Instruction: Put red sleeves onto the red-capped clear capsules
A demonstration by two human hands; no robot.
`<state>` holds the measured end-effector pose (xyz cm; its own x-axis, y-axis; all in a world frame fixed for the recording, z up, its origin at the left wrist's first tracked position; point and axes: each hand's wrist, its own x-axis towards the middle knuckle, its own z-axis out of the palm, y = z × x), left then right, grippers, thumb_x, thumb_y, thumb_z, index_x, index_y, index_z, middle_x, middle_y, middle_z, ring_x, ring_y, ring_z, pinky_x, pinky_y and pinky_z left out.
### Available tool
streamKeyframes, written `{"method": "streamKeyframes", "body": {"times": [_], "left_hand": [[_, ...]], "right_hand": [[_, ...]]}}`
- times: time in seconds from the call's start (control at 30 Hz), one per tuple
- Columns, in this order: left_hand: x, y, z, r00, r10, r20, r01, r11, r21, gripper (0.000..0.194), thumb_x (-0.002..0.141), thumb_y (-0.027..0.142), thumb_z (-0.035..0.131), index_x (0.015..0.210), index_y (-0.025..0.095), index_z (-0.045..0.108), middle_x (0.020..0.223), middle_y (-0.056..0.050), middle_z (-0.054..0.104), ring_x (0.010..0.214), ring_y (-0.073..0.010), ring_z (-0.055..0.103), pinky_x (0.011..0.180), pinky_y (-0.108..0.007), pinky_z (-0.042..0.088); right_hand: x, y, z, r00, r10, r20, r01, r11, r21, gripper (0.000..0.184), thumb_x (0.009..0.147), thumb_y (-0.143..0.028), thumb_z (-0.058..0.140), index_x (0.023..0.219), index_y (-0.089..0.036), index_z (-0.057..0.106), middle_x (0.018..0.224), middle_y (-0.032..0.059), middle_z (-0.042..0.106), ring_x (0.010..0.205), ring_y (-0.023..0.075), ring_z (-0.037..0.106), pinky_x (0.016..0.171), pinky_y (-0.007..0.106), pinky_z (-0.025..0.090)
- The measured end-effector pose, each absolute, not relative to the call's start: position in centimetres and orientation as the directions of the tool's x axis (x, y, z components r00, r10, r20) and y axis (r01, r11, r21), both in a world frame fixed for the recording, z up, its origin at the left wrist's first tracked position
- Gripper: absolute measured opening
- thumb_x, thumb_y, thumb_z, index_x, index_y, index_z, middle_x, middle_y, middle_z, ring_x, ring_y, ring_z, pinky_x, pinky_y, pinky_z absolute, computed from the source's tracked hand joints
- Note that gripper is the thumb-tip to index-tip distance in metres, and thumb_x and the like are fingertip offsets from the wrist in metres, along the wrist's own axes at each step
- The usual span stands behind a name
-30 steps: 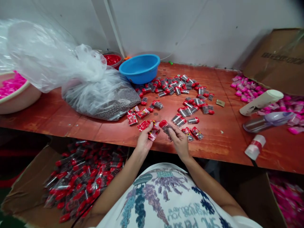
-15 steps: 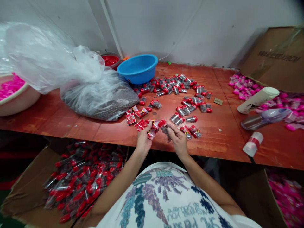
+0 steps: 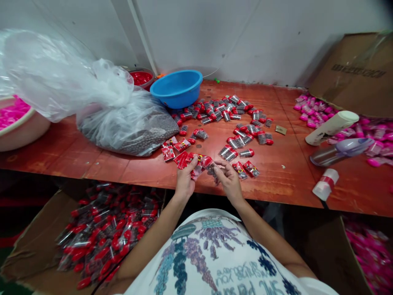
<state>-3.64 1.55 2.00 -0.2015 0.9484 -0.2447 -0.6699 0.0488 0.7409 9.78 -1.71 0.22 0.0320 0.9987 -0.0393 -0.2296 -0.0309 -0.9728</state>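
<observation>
In my left hand (image 3: 186,177) I pinch a red printed packet (image 3: 193,159) over the table's front edge. My right hand (image 3: 229,180) grips a small clear tube (image 3: 210,164) with a red cap and dark beads inside. The capped end of the tube meets the packet, and I cannot tell how far in it is. Several more red packets (image 3: 168,153) lie just beyond my left hand. To the right of my right hand rest two filled packets (image 3: 251,168). Behind them many red-capped tubes (image 3: 231,154) are spread over the table.
A clear bag of dark beads (image 3: 132,131) and a blue basin (image 3: 176,90) stand at the back left. On the right are a white bottle (image 3: 331,128), a purple-lidded cup (image 3: 339,151) and a white roll (image 3: 326,185). Below the table, a carton (image 3: 27,254) holds red-capped packs.
My right hand has brought the red-capped tube left, against the packet. My left hand has stayed nearly in place, and the view has shifted slightly.
</observation>
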Motion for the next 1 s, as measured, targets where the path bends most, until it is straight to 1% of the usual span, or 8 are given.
{"method": "streamKeyframes", "body": {"times": [0.1,0.2,0.33,0.47,0.57,0.7,0.83,1.0], "left_hand": [[-3.5,1.2,2.5,-0.147,0.966,-0.212,-0.613,0.08,0.786,0.027,0.058,0.018,0.083,0.079,0.015,0.065,0.075,0.001,0.07,0.067,-0.012,0.066,0.07,-0.025,0.052],[-3.6,0.9,2.9,-0.106,0.973,-0.205,-0.565,0.111,0.817,0.038,0.056,0.015,0.084,0.089,0.017,0.065,0.077,0.001,0.071,0.065,-0.0129,0.066,0.066,-0.025,0.051],[-3.8,0.7,3.4,-0.039,0.979,-0.201,-0.52,0.151,0.84,0.05,0.054,0.016,0.084,0.1,0.019,0.063,0.077,0.0,0.072,0.067,-0.0153,0.068,0.059,-0.024,0.048],[-3.7,0.6,3.5,0.008,0.977,-0.213,-0.547,0.183,0.817,0.045,0.058,0.02,0.083,0.099,0.018,0.063,0.081,-0.003,0.073,0.072,-0.0169,0.069,0.064,-0.025,0.05],[-3.4,0.7,3.3,-0.042,0.972,-0.232,-0.61,0.159,0.776,0.036,0.059,0.025,0.084,0.089,0.016,0.065,0.078,-0.002,0.072,0.07,-0.0154,0.068,0.069,-0.027,0.051],[-3.2,1.0,3.0,-0.159,0.956,-0.248,-0.653,0.087,0.753,0.033,0.055,0.024,0.086,0.079,0.016,0.064,0.071,0.002,0.069,0.063,-0.0116,0.064,0.067,-0.025,0.051],[-3.5,1.2,2.6,-0.222,0.943,-0.247,-0.622,0.058,0.781,0.031,0.052,0.019,0.086,0.075,0.016,0.065,0.07,0.003,0.068,0.062,-0.0102,0.063,0.065,-0.023,0.051],[-3.8,1.2,2.6,-0.211,0.952,-0.22,-0.564,0.065,0.823,0.032,0.052,0.018,0.087,0.077,0.017,0.067,0.074,0.002,0.07,0.064,-0.012,0.064,0.067,-0.026,0.053]], "right_hand": [[9.7,-1.8,0.3,0.034,0.999,-0.026,-0.234,-0.018,-0.972,0.03,0.082,-0.036,0.064,0.108,-0.021,0.061,0.072,-0.0011,0.066,0.053,0.0091,0.053,0.047,0.02,0.046],[9.4,-2.1,0.2,-0.014,1.0,-0.018,-0.221,-0.021,-0.975,0.028,0.081,-0.035,0.066,0.105,-0.021,0.065,0.075,-0.0009,0.066,0.054,0.0088,0.053,0.047,0.02,0.046],[9.1,-2.5,-0.2,-0.046,0.999,0.002,-0.208,-0.008,-0.978,0.026,0.081,-0.034,0.065,0.104,-0.022,0.067,0.072,-0.0023,0.063,0.055,0.0087,0.053,0.049,0.021,0.046],[9.1,-2.4,-0.2,0.008,1.0,0.024,-0.223,0.025,-0.975,0.027,0.082,-0.036,0.064,0.106,-0.023,0.066,0.081,-0.0004,0.066,0.057,0.0094,0.055,0.05,0.023,0.049],[9.0,-2.4,0.0,0.025,0.999,0.02,-0.241,0.026,-0.97,0.028,0.082,-0.037,0.064,0.106,-0.023,0.066,0.082,0.0,0.066,0.057,0.0097,0.055,0.05,0.023,0.049],[8.9,-2.4,-0.1,0.047,0.999,0.012,-0.251,0.024,-0.968,0.029,0.083,-0.036,0.064,0.109,-0.023,0.065,0.081,-0.0002,0.066,0.057,0.0094,0.055,0.051,0.023,0.049],[9.1,-2.3,-0.4,0.047,0.999,0.002,-0.237,0.013,-0.971,0.031,0.081,-0.037,0.065,0.108,-0.023,0.066,0.084,0.0007,0.066,0.06,0.0095,0.054,0.052,0.022,0.049],[9.6,-2.2,-0.2,0.031,1.0,-0.004,-0.192,0.002,-0.981,0.029,0.08,-0.036,0.066,0.105,-0.023,0.068,0.078,-0.0004,0.064,0.062,0.0104,0.055,0.054,0.023,0.049]]}}
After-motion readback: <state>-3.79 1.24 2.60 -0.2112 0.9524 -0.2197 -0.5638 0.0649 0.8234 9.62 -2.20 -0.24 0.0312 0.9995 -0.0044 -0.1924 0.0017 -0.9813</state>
